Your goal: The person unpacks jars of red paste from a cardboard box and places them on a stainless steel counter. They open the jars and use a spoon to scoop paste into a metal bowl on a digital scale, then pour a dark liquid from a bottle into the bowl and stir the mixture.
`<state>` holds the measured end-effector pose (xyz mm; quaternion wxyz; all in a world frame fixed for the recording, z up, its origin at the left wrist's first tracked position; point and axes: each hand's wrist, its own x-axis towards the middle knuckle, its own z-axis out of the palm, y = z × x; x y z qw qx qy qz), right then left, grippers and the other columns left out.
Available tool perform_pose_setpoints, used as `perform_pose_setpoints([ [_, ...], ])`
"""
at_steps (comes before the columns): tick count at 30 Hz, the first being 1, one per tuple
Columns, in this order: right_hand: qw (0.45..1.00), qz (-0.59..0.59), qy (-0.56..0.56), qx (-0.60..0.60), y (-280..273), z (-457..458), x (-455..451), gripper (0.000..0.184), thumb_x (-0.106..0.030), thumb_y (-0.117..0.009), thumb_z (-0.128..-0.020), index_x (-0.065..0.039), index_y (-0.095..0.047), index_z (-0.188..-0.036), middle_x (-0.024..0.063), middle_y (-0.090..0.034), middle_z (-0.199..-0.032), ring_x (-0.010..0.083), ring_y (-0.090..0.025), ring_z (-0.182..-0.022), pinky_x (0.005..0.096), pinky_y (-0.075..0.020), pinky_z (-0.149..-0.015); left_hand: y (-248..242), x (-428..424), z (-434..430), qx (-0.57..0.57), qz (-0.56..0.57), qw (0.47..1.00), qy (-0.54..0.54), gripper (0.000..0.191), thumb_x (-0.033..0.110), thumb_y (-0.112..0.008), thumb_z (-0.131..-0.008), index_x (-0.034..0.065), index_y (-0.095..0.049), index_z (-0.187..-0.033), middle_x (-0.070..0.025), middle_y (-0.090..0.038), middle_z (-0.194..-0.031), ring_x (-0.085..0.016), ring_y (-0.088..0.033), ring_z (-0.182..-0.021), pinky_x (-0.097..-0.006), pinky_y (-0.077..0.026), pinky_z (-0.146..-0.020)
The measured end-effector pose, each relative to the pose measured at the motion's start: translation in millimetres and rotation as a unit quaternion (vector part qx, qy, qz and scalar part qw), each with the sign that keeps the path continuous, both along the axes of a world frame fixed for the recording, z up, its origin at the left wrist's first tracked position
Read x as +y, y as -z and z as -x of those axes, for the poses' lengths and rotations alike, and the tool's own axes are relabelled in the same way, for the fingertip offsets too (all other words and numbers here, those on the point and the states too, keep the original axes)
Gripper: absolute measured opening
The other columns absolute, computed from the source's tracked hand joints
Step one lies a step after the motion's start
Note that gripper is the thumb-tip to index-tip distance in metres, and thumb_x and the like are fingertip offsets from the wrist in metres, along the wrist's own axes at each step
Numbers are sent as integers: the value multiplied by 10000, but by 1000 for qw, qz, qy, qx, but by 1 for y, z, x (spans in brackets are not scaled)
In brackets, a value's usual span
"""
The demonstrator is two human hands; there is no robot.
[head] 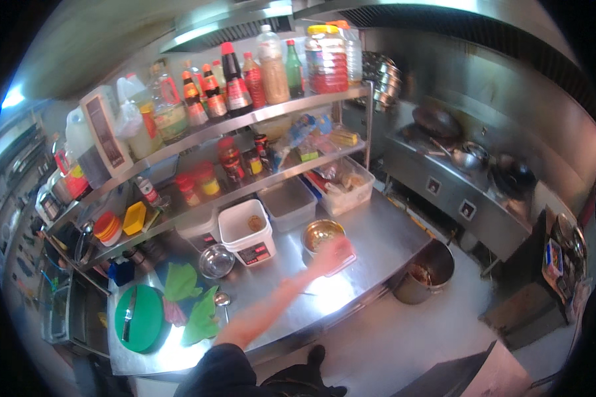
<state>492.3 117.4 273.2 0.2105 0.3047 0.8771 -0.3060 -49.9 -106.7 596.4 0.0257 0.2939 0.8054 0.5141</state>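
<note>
My left hand [333, 254], blurred, reaches across a stainless steel table [283, 307]. It is over the front edge of a steel bowl [313, 231] with food in it. Below the hand shows the edge of a small, pale plastic container or lid [346, 266]. Whether the fingers hold it cannot be seen. My right hand is out of view. Left of the bowl stands a white plastic tub [245, 233] with a little brown food inside. A clear bowl [217, 261] sits beside the tub, and a steel ladle [222, 299] lies nearer me.
A knife [129, 312] rests on a green round cutting board [146, 330], beside green cloths [181, 282]. Shelves [258, 121] with bottles and jars rise behind. Right of the table, a large pot [417, 285] stands on the floor. Beyond is a wok range [447, 181].
</note>
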Motion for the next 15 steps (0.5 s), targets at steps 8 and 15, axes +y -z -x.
perform_pose_setpoints([
  [8,993,-21,-39,106,0,182,51,395,-317,-559,-953,-30,-676,-1198,262,-677,-1147,410,-642,-1104,509,-500,-954,-245,-156,208,373,-52,815,-440,734,333,-784,-813,-58,-445,-1333,-269,-531,-1300,-413,-518,-1214,-470,-420,-1040],
  [15,992,13,-4,126,-32,284,44,401,-319,-569,-950,-24,-678,-1199,261,-669,-1177,410,-625,-1135,488,-485,-992,-337,-210,317,422,-118,756,-486,852,316,-821,-782,-126,-386,-1365,-320,-506,-1328,-437,-487,-1265,-453,-387,-1094],
])
